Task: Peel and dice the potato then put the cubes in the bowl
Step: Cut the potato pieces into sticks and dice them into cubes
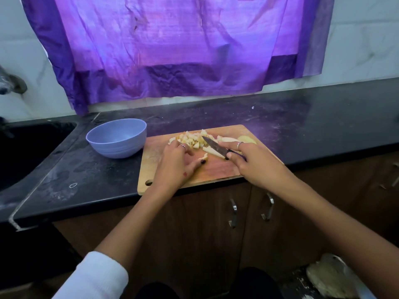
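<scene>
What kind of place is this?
Most likely a home kitchen: a black stone countertop with a dark sink set in at left, brown wooden cabinets below, and a wooden cutting board of diced potato.

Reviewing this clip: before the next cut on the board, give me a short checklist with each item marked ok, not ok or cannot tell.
1. Knife held by right hand: ok.
2. Left hand fingers away from the blade: ok; thumb touches a small piece.
3. Potato strip lies under the blade: ok.
4. Cutting board fully on the counter: not ok, front edge overhangs.
5. Bowl beside the board, within reach: ok.
6. All potato diced: not ok, uncut pieces remain.
</scene>
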Action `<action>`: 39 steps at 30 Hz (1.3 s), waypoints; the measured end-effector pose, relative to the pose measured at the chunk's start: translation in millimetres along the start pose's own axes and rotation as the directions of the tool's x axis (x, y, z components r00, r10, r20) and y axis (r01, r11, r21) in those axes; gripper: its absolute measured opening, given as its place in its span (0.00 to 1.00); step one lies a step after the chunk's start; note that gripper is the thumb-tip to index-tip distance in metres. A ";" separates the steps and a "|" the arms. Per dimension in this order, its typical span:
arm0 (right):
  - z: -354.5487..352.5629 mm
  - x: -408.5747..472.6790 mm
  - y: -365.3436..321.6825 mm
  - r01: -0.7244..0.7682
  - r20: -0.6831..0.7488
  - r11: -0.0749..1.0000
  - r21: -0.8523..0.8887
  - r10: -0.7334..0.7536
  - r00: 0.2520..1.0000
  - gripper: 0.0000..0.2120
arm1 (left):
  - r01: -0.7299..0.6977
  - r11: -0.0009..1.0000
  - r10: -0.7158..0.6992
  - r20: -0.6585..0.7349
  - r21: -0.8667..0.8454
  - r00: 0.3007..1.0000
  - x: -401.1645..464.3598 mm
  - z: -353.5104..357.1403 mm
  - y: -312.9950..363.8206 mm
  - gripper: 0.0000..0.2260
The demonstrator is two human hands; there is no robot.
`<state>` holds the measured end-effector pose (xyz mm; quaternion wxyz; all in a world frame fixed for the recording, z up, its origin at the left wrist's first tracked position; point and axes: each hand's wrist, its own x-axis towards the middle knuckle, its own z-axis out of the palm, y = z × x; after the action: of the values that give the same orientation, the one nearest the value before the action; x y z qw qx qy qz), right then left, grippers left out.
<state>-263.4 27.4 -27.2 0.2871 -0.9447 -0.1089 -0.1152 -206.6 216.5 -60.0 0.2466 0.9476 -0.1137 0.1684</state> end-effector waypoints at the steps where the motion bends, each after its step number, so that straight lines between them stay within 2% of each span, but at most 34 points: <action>1: -1.0 -1.3 3.1 -0.009 -0.007 1.000 0.004 0.010 1.000 0.19 | -0.008 1.000 0.008 0.041 0.015 0.999 3.9 2.6 -0.3 0.22; 3: -0.9 -2.8 9.1 -0.019 -0.020 1.000 0.014 0.019 1.000 0.19 | -0.024 0.998 0.019 0.085 0.057 0.996 12.8 5.7 0.4 0.33; 5: -1.2 -3.2 14.4 -0.016 -0.040 0.999 0.047 0.018 0.999 0.19 | -0.049 0.993 0.041 0.068 0.112 0.997 24.7 9.5 -1.1 0.37; 10: -0.3 -0.3 27.8 -0.053 -0.051 0.994 0.095 0.058 0.997 0.18 | -0.123 0.972 0.125 0.001 0.201 0.992 54.7 13.8 -17.2 0.32; 12: 0.5 -0.2 34.3 -0.061 -0.054 0.992 0.111 0.068 0.996 0.18 | -0.158 0.963 0.168 -0.028 0.220 0.985 61.0 11.9 -24.7 0.27; 16: 2.0 0.6 47.2 -0.081 -0.049 0.984 0.161 0.090 0.995 0.18 | -0.370 0.891 0.387 -0.016 0.263 0.922 60.5 10.3 -18.0 0.15; 17: 2.3 -0.1 48.4 -0.082 -0.049 0.982 0.172 0.092 0.995 0.18 | -0.422 0.864 0.441 -0.008 0.273 0.897 55.4 10.2 -11.7 0.14; 19: 2.8 -1.6 50.4 -0.081 -0.053 0.978 0.193 0.093 0.994 0.18 | -0.475 0.826 0.502 -0.013 0.305 0.865 42.1 11.8 4.0 0.20; 21: 4.5 -1.8 52.5 -0.084 -0.055 0.977 0.196 0.097 0.994 0.18 | -0.445 0.835 0.465 0.019 0.324 0.885 30.1 14.7 20.1 0.25; 24: 7.5 -0.4 56.8 -0.112 -0.020 0.975 0.192 0.118 0.993 0.18 | -0.337 0.896 0.330 0.072 0.288 0.941 27.2 22.1 35.1 0.30; 28: 3.9 -3.2 58.5 -0.113 -0.005 0.980 0.162 0.116 0.993 0.18 | -0.240 0.940 0.222 0.102 0.244 0.970 33.8 30.8 38.0 0.25; 31: 2.7 -6.2 59.2 -0.105 -0.012 0.981 0.166 0.108 0.994 0.18 | -0.258 0.930 0.228 0.138 0.263 0.964 36.9 29.3 39.2 0.23; 35: 6.9 -8.9 61.6 -0.107 -0.002 0.978 0.179 0.109 0.994 0.18 | -0.359 0.880 0.317 0.179 0.311 0.931 37.2 20.4 44.3 0.19; 37: 8.9 -11.4 61.5 -0.099 0.006 0.975 0.200 0.100 0.995 0.18 | -0.370 0.877 0.333 0.167 0.308 0.928 36.2 16.9 44.9 0.19; 39: 9.3 -14.2 60.9 -0.093 0.007 0.970 0.226 0.093 0.996 0.17 | -0.318 0.912 0.301 0.104 0.259 0.948 34.1 14.2 44.8 0.17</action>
<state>-258.9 -18.7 -70.2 0.3980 -0.9097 -0.0764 -0.0901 -185.0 166.6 -39.7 0.0804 0.9471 -0.2456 0.1901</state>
